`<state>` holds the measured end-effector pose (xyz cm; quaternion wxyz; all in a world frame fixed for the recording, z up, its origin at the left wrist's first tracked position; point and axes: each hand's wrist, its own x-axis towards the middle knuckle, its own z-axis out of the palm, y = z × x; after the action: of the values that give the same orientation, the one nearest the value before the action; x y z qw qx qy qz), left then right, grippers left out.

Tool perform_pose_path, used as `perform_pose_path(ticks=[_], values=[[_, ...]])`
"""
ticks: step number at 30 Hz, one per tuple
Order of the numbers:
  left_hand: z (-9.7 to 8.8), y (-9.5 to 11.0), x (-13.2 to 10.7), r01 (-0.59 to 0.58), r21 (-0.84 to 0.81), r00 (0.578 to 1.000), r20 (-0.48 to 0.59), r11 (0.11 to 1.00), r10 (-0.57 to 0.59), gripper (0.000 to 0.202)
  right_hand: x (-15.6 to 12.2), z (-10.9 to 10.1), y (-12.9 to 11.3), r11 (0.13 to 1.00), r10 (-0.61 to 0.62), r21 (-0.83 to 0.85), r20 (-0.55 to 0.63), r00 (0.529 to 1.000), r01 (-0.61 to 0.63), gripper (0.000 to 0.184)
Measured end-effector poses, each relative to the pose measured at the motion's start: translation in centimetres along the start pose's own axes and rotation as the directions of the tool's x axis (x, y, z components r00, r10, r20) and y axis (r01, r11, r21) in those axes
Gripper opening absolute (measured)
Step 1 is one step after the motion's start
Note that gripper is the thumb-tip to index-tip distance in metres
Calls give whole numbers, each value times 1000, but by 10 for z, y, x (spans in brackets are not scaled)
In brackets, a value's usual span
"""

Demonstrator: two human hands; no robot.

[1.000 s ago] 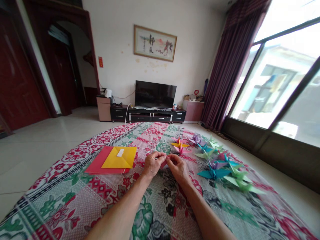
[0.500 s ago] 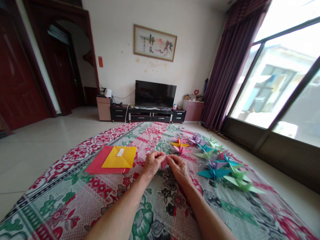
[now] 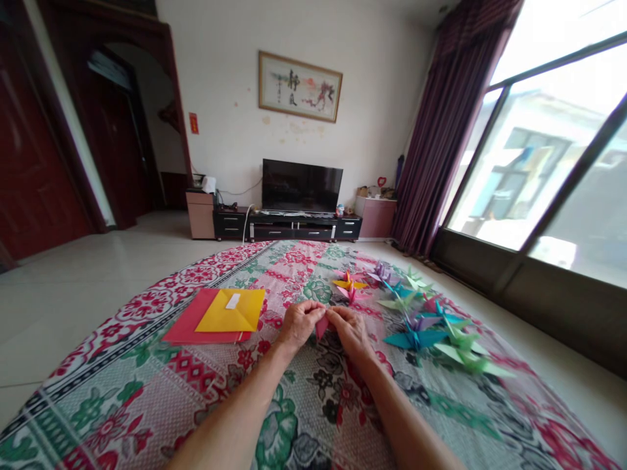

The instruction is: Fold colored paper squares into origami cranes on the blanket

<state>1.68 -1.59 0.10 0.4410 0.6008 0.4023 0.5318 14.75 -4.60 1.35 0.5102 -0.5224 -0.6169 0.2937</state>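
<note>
Between my two hands is a small folded piece of red paper [image 3: 321, 326], its lower point hanging below my fingers. My left hand [image 3: 300, 324] pinches it from the left, thumb and forefinger together. From the right, my right hand [image 3: 349, 327] grips its upper edge in the same way. My fingers hide most of the paper's top. To the right lie several folded paper cranes, among them a blue one [image 3: 415, 337], a light green one [image 3: 465, 352] and a yellow one [image 3: 349, 282]. A yellow paper sheet [image 3: 225, 320] rests on red paper sheets [image 3: 182, 325] to the left.
A floral cloth [image 3: 206, 398] covers the round table. A small white slip [image 3: 233, 301] lies on the yellow sheet. Past the table stand a television [image 3: 302, 186] on a black cabinet [image 3: 230, 226], with a window and dark curtain [image 3: 435, 130] at the right.
The red paper has tilted, and its pointed end now hangs lower between my hands. Both hands keep their pinch. The whole view has shifted slightly.
</note>
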Motion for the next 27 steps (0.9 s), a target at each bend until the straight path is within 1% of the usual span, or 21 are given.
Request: perform_pose_path(ticks=[2, 4, 8, 10, 12, 15, 17, 18, 20, 22, 24, 25, 27], values=[[1, 2, 0, 36, -40, 999, -5, 999, -36, 16, 0, 0, -2, 999, 30, 11, -1, 1000, -30, 30], [2, 5, -1, 87, -115, 996, -15, 990, -89, 14, -1, 1, -4, 998, 54, 42, 4, 999, -54, 30], [3, 11, -1, 166, -214, 982, -54, 963, -181, 14, 1, 3, -2, 989, 54, 135, 48, 997, -60, 34], [3, 12, -1, 181, -226, 978, -60, 957, -199, 15, 2, 5, 1, 978, 59, 198, 62, 996, -70, 36], [3, 12, -1, 191, -236, 976, -57, 953, -210, 18, 4, 8, 4, 955, 91, 276, 68, 994, -106, 37], [1, 11, -1, 181, -235, 982, -8, 955, -188, 25, 5, 10, 8, 906, 147, 387, 89, 985, -171, 35], [0, 10, -2, 143, -181, 990, 30, 973, -140, 29, 5, 8, 10, 866, 180, 454, 107, 978, -208, 34], [-2, 10, -3, 103, -133, 994, 38, 986, -99, 30, 6, 7, 10, 843, 202, 488, 107, 974, -228, 34], [-3, 10, -4, -29, -15, 998, 46, 999, 30, 33, 7, 4, 12, 787, 258, 559, 86, 962, -261, 31], [-4, 10, -5, -190, 91, 980, 79, 977, 184, 43, 8, 1, 13, 739, 307, 611, 70, 949, -284, 28], [-3, 9, -6, -309, 164, 948, 128, 937, 290, 48, 9, -1, 13, 713, 325, 634, 79, 942, -299, 27], [-2, 9, -7, -337, 184, 938, 144, 923, 314, 46, 10, -1, 14, 711, 323, 635, 88, 942, -303, 27], [0, 9, -7, -342, 195, 937, 148, 919, 317, 35, 9, 0, 14, 724, 316, 618, 99, 944, -307, 27]])
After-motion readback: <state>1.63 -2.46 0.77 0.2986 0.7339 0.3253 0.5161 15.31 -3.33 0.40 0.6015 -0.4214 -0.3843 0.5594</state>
